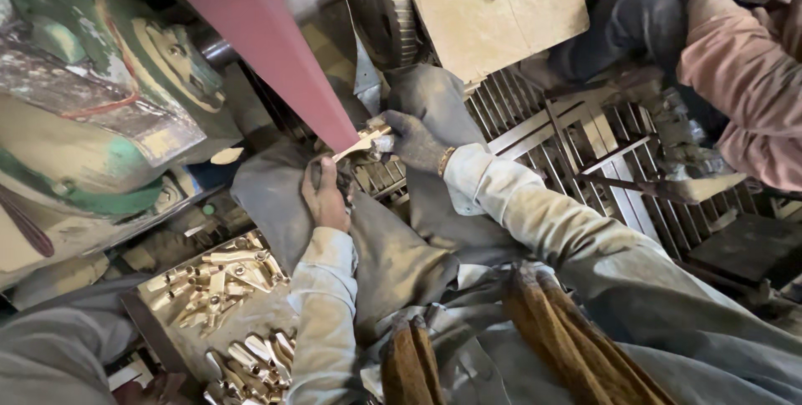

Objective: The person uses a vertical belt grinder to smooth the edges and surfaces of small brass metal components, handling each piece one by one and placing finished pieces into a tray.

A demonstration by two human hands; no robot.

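Pressing a small brass casting (361, 143) against the red sanding belt (267, 37), both hands gripped it at once. Right hand (415, 139), in a dark knit glove, had its fingers (393, 131) clamped on the piece's right end. Left hand (326, 196), bare, sat lower with fingers curled closed at the left end, though whether they pinched the metal itself or a grey cloth (276, 205) under it could not be told. Casting sat at the belt's lower tip, above the lap.

Judged handling: rigid solid metal, fairly heavy for its size, not fragile; smooth faces likely slippery and probably hot from grinding, so a two-end grip with a glove looked sensible, keeping skin off the belt edge.

Nearby: a tray of similar brass pieces (221, 275) at lower left, more pieces on a board (493, 21) up top, a metal grate (585, 146) to the right, and another person's pink sleeve (743, 63) at far right.
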